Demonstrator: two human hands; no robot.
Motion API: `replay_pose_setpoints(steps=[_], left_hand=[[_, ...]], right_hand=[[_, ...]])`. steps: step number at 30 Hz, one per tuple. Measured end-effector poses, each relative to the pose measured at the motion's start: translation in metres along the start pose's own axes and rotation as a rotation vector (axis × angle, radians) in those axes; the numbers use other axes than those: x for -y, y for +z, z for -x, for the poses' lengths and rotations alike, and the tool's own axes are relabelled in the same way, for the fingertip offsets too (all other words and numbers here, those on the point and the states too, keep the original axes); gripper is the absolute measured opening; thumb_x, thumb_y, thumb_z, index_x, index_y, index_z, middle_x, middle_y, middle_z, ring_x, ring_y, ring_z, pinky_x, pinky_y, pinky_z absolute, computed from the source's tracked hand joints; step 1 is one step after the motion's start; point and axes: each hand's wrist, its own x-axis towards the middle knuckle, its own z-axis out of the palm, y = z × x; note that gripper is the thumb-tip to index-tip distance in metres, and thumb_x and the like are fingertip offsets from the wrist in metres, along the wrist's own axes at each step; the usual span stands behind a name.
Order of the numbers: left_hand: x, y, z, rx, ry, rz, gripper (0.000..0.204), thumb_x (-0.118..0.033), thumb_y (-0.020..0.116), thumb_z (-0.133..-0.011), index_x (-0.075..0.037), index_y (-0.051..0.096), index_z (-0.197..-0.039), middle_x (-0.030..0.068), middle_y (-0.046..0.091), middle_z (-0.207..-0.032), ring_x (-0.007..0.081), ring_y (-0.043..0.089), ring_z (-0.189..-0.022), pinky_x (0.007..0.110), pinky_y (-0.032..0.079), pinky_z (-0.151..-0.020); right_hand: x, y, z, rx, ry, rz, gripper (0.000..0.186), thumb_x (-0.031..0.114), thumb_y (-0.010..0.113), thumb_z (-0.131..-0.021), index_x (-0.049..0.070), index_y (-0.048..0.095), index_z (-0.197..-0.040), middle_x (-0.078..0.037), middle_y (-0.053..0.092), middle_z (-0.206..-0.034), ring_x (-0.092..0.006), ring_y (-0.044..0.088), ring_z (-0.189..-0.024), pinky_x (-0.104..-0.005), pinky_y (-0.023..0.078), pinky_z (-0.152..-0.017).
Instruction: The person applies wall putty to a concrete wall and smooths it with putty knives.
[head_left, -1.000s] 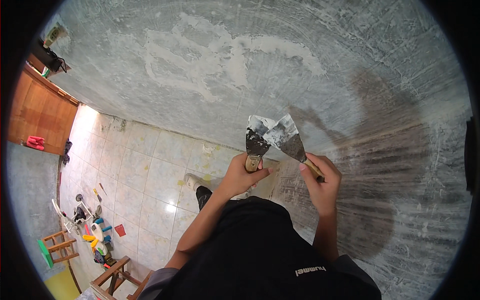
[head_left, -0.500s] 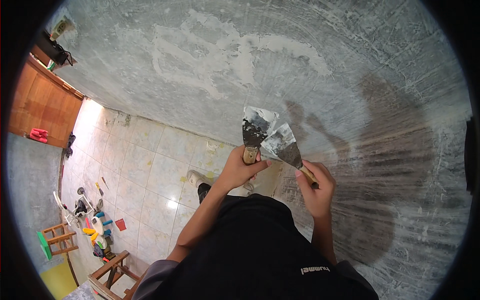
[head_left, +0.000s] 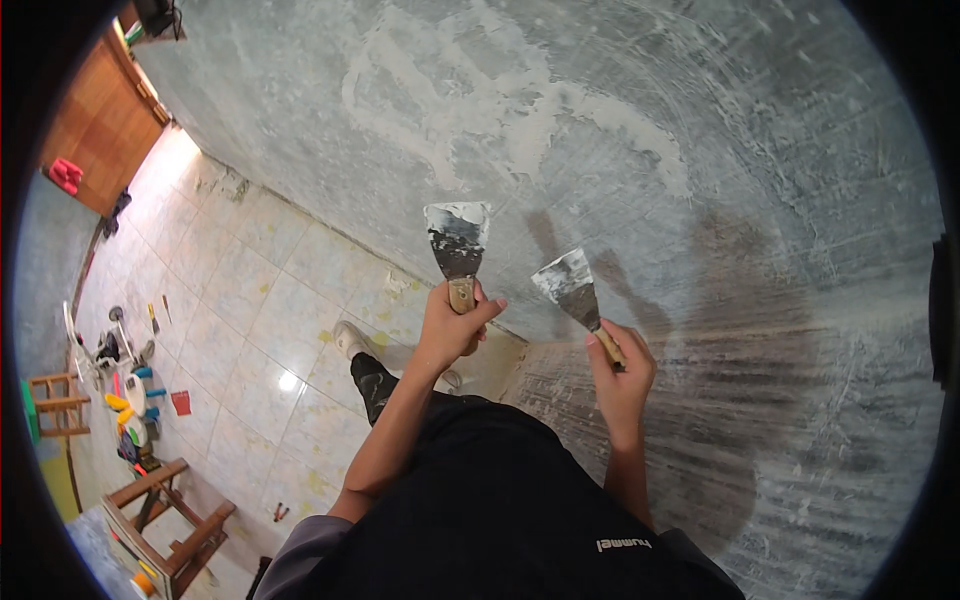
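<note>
My left hand (head_left: 455, 328) is closed round the wooden handle of a wide putty knife (head_left: 458, 240), its blade pointing up and smeared with white filler over dark metal. In my right hand (head_left: 622, 372) is a second, smaller putty knife (head_left: 573, 287), gripped by its handle and tilted to the left, with white filler along its blade. The two blades are apart. Beyond them stands a grey plastered wall (head_left: 270, 110) bearing pale patches of filler (head_left: 530, 120). Neither blade appears to touch the wall.
Tiled floor (head_left: 240, 340) lies to the left. On it are a wooden stool frame (head_left: 185, 540), a small stool with a green top (head_left: 58, 405), several scattered tools and toys, and a red scraper-like piece (head_left: 181, 402). A wooden door (head_left: 100, 110) is at the far left.
The two putty knives have separated: the left hand has moved left with its knife, while the right one stays nearly in place. The whole view has turned slightly.
</note>
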Motion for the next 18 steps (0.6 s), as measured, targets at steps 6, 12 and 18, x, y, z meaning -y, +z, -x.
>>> replay_pose_setpoints(steps=[6, 12, 18], left_hand=[[0.014, -0.008, 0.003, -0.072, 0.000, 0.071, 0.032, -0.008, 0.082, -0.086, -0.011, 0.050, -0.086, -0.0017, 0.057, -0.068, 0.0082, 0.055, -0.049, 0.025, 0.043, -0.045], [0.012, -0.002, 0.005, -0.077, 0.024, 0.105, 0.031, -0.010, 0.082, -0.087, -0.011, 0.051, -0.086, -0.0019, 0.056, -0.068, 0.0089, 0.055, -0.049, 0.025, 0.044, -0.046], [0.013, -0.008, 0.006, -0.092, 0.021, 0.116, 0.030, -0.012, 0.082, -0.087, -0.010, 0.052, -0.086, -0.0019, 0.055, -0.067, 0.0093, 0.056, -0.051, 0.026, 0.045, -0.047]], right_hand=[[-0.005, -0.008, -0.068, -0.009, -0.170, 0.172, 0.027, 0.010, 0.080, -0.089, -0.001, 0.074, -0.112, -0.014, 0.074, -0.103, -0.0243, 0.072, -0.088, -0.0332, 0.055, -0.077], [-0.006, 0.002, -0.120, -0.017, -0.366, 0.227, 0.025, 0.013, 0.081, -0.088, 0.002, 0.076, -0.110, -0.010, 0.075, -0.105, -0.0264, 0.072, -0.092, -0.0349, 0.057, -0.080], [-0.012, 0.027, -0.132, 0.039, -0.403, 0.305, 0.026, 0.015, 0.081, -0.088, 0.004, 0.075, -0.112, -0.011, 0.074, -0.107, -0.0277, 0.072, -0.092, -0.0359, 0.056, -0.079]])
